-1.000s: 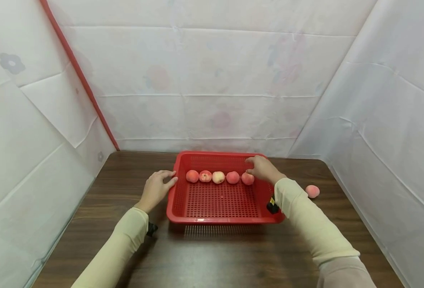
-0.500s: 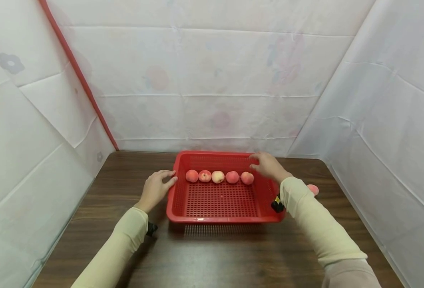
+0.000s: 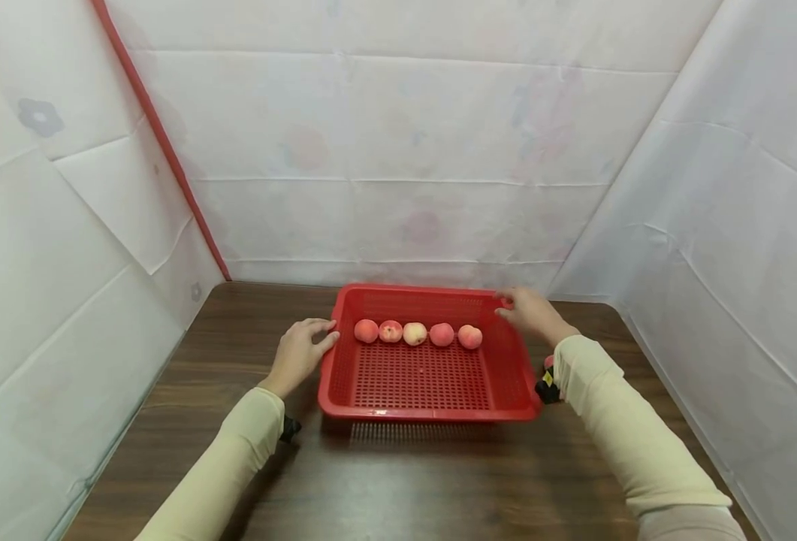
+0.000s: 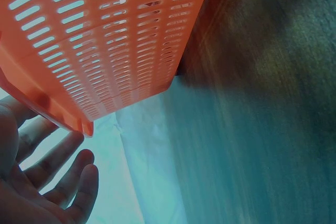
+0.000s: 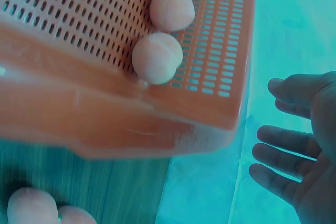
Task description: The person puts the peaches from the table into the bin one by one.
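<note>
**Both hands at the red basket, five peaches lined up inside**

Head view: I see the red plastic basket (image 3: pixel 427 372) sitting on the dark wood table (image 3: pixel 439 481), roughly centred. Five peaches (image 3: pixel 415 333) lie in a row across the basket floor, toward the far wall, each just beside the next.

Left hand (image 3: pixel 301 353): resting against the basket's left rim, fingers fairly straight and relaxed, gripping nothing. Left wrist view agrees: fingers (image 4: pixel 58 156) spread loose next to the basket's slotted side wall (image 4: pixel 115 40), nothing in the palm.

Right hand (image 3: pixel 532 313): at the far right corner of the basket, over the rim; fingers extended, empty. I can't tell from the head view whether it touches the rim. Right wrist view shows the fingers (image 5: pixel 286 153) splayed and apart from the basket corner (image 5: pixel 210 124), holding nothing.

Right wrist view also shows the end peach (image 5: pixel 157 58) of the row close to the right wall, plus loose peaches (image 5: pixel 31 205) on the table outside the basket, near its right side. In the head view these are mostly hidden behind the right sleeve (image 3: pixel 614 428).
</note>
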{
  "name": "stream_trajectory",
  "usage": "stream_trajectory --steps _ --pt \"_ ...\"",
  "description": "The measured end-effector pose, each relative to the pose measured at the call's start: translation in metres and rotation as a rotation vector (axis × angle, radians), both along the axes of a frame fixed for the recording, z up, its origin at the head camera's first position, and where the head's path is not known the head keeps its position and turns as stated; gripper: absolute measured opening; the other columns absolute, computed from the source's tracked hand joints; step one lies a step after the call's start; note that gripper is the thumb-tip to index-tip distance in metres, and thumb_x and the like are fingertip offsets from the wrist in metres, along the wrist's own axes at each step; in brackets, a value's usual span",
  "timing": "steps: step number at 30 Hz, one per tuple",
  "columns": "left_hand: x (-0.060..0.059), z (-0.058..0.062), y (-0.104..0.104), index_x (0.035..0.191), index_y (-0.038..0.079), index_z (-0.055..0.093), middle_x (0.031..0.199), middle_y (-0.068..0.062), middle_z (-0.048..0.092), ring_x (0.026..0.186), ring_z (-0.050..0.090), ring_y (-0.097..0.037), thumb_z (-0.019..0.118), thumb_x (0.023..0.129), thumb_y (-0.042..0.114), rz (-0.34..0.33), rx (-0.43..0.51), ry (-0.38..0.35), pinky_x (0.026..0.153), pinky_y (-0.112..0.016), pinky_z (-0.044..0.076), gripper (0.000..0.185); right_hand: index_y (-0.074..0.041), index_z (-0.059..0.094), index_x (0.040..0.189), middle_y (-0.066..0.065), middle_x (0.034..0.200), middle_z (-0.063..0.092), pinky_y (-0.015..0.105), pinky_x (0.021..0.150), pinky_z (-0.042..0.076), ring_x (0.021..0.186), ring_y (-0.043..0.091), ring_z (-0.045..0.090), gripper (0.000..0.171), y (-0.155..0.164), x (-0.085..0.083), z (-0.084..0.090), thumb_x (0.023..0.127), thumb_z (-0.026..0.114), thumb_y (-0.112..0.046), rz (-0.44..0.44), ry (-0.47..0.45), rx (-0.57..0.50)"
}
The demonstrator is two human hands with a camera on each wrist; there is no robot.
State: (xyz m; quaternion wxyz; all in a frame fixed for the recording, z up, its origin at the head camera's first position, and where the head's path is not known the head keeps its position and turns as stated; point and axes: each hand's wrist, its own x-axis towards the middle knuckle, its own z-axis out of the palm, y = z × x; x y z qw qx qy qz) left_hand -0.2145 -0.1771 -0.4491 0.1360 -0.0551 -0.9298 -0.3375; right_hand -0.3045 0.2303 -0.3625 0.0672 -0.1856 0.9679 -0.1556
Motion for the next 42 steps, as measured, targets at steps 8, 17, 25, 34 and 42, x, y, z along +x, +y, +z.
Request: stream_trajectory --steps 8,17,25,34,42 --pt "0.000 0.002 0.000 0.121 0.005 0.069 0.120 -0.015 0.068 0.112 0.060 -0.036 0.067 0.091 0.027 0.002 -0.003 -0.012 0.097 -0.054 0.047 0.037 0.001 0.059 0.131 0.025 0.127 0.061 0.056 0.095 0.048 0.116 0.041 0.059 0.041 0.019 0.001 -0.005 0.095 0.060 -0.019 -0.026 0.011 -0.009" --pt "0.000 0.000 -0.001 0.121 0.004 0.069 0.119 -0.015 0.069 0.111 0.061 -0.036 0.068 0.091 0.027 0.003 0.005 0.000 0.097 -0.054 0.047 0.037 0.002 0.062 0.125 0.023 0.119 0.064 0.054 0.090 0.050 0.110 0.038 0.061 0.039 0.043 0.012 -0.020 0.093 0.062 -0.021 -0.048 -0.020 0.028" --pt "0.000 -0.001 -0.001 0.122 0.004 0.068 0.120 -0.016 0.068 0.111 0.060 -0.036 0.067 0.091 0.026 0.000 -0.001 -0.004 0.097 -0.054 0.046 0.037 0.003 0.062 0.124 0.023 0.113 0.065 0.054 0.088 0.051 0.105 0.038 0.062 0.039 0.059 0.018 -0.031 0.093 0.062 -0.021 -0.039 -0.041 0.084" --pt "0.000 -0.001 -0.001 0.122 0.005 0.068 0.120 -0.016 0.068 0.112 0.060 -0.036 0.067 0.092 0.027 0.011 -0.002 -0.005 0.097 -0.055 0.046 0.038 0.004 0.061 0.125 0.025 0.118 0.063 0.052 0.088 0.051 0.107 0.038 0.061 0.040 0.074 0.026 -0.037 0.093 0.062 -0.021 -0.073 -0.126 0.128" --pt "0.000 -0.002 -0.001 0.122 0.004 0.068 0.120 -0.017 0.068 0.112 0.060 -0.036 0.067 0.092 0.028 0.004 0.000 -0.008 0.098 -0.054 0.046 0.038 0.003 0.064 0.120 0.018 0.105 0.069 0.051 0.083 0.052 0.096 0.031 0.064 0.037 0.083 0.034 -0.045 0.089 0.062 -0.018 -0.100 -0.176 0.156"
